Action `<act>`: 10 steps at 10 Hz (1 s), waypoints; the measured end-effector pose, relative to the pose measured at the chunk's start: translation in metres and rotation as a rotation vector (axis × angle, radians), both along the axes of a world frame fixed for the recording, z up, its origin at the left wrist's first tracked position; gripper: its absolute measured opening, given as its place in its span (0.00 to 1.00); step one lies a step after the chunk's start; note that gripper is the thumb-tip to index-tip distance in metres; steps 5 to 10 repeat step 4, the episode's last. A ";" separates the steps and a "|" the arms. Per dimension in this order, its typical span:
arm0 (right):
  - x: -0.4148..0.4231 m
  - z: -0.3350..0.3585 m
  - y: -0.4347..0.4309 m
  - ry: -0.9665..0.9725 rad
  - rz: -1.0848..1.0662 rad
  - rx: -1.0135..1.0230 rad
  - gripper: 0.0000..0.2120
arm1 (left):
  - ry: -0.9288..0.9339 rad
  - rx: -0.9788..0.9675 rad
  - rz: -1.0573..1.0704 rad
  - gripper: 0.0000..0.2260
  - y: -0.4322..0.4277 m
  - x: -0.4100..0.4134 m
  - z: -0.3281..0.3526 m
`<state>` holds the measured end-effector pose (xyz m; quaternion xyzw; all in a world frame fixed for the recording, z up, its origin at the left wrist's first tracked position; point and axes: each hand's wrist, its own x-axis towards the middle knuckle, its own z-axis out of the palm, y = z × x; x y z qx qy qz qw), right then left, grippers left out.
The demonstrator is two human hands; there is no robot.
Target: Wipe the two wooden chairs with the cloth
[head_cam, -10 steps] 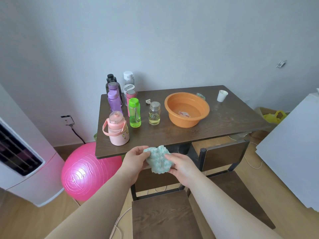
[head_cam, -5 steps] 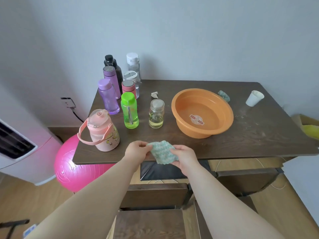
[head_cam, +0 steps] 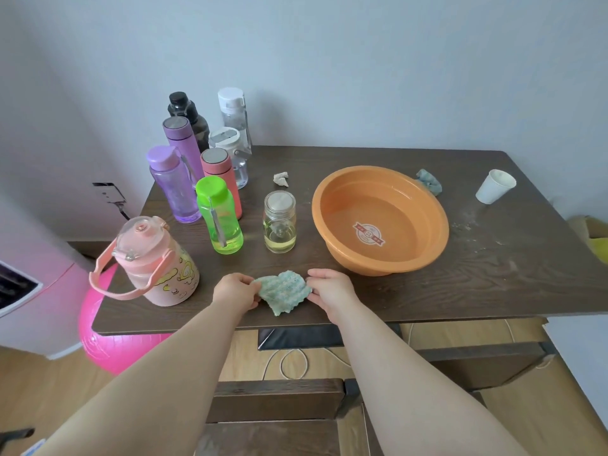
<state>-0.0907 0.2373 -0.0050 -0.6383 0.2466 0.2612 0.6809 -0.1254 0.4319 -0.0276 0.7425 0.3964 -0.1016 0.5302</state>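
Pinching cloth (head_cam: 284, 291) in both hands (head_cam: 235, 291) (head_cam: 330, 291), near jar (head_cam: 279, 209) of yellowish liquid (head_cam: 279, 241)

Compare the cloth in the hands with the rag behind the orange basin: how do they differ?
The held cloth is pale green and textured; the rag is grey-blue. The held cloth is spread between the left hand and right hand, each pinching an edge, near the front of the table; the rag lies bunched and untouched behind the orange basin. Both are small cloths.
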 end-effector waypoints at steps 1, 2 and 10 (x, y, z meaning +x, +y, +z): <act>-0.004 0.000 0.001 -0.001 0.051 -0.033 0.15 | 0.016 0.037 -0.038 0.04 0.002 -0.006 0.000; -0.010 0.005 0.002 -0.031 0.094 -0.132 0.16 | 0.024 0.153 -0.142 0.10 0.006 -0.013 0.005; -0.028 0.029 -0.002 -0.351 0.409 -0.690 0.17 | 0.052 0.427 -0.321 0.18 0.003 -0.036 0.051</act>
